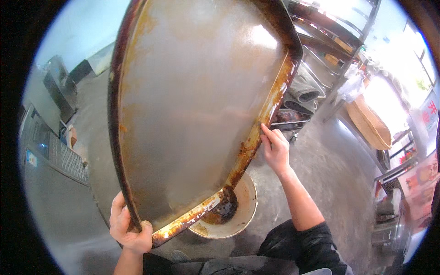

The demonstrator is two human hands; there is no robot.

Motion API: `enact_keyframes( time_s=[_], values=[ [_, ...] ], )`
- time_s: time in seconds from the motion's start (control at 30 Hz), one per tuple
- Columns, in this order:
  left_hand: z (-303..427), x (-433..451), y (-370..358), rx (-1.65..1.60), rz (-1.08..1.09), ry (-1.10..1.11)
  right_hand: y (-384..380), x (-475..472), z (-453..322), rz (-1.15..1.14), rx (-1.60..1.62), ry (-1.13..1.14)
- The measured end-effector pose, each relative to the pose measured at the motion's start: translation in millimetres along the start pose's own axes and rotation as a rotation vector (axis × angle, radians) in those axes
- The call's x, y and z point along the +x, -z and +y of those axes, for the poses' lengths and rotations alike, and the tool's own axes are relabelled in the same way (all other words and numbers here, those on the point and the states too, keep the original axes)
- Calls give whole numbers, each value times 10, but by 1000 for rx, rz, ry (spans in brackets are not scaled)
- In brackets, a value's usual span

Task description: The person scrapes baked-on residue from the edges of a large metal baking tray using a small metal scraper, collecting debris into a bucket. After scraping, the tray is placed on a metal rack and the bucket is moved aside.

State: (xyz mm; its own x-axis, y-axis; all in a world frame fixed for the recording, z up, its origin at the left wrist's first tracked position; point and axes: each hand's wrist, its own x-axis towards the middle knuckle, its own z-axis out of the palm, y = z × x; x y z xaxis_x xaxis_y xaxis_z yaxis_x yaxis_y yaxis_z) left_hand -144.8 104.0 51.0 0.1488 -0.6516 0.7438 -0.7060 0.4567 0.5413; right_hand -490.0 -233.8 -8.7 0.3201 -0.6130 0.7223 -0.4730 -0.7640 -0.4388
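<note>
A large metal baking tray (199, 96) is held up in front of me, tilted, its flat inner face towards me. Brown grease stains cover its raised rim. My left hand (129, 227) grips the near left corner, with the thumb over the edge. On the right rim rests my right hand (275, 144), its index finger extended along the metal; part of its grip is hidden behind the rim. Under the tray's lower corner stands a pale round bucket (245, 216) with dark brown residue inside, partly covered by the tray.
At the left is a stainless-steel appliance (51, 185) with a perforated panel. A wheeled metal rack (326, 44) stands back right, with grey oven mitts (302, 89) hanging there. A woven basket (369, 120) sits further right. The concrete floor (330, 172) spreads between.
</note>
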Motion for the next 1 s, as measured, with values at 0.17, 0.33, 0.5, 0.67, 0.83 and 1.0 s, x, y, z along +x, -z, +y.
enact_keyframes(
  time_s=[0.17,0.33,0.5,0.67,0.83,1.0],
  values=[
    [457,-96,-226,46,176,305,74,-16,60,77,77,85],
    [505,-4,-199,133,57,403,58,25,89,-6,100,2],
    [542,-65,-222,116,54,318,234,98,75,-6,32,48],
    [617,-139,-261,63,16,253,591,443,182,135,-107,216],
    [595,-129,-266,50,6,182,889,736,200,124,-174,157],
    [576,-85,-227,49,-23,184,879,767,192,155,-145,138]
  ],
)
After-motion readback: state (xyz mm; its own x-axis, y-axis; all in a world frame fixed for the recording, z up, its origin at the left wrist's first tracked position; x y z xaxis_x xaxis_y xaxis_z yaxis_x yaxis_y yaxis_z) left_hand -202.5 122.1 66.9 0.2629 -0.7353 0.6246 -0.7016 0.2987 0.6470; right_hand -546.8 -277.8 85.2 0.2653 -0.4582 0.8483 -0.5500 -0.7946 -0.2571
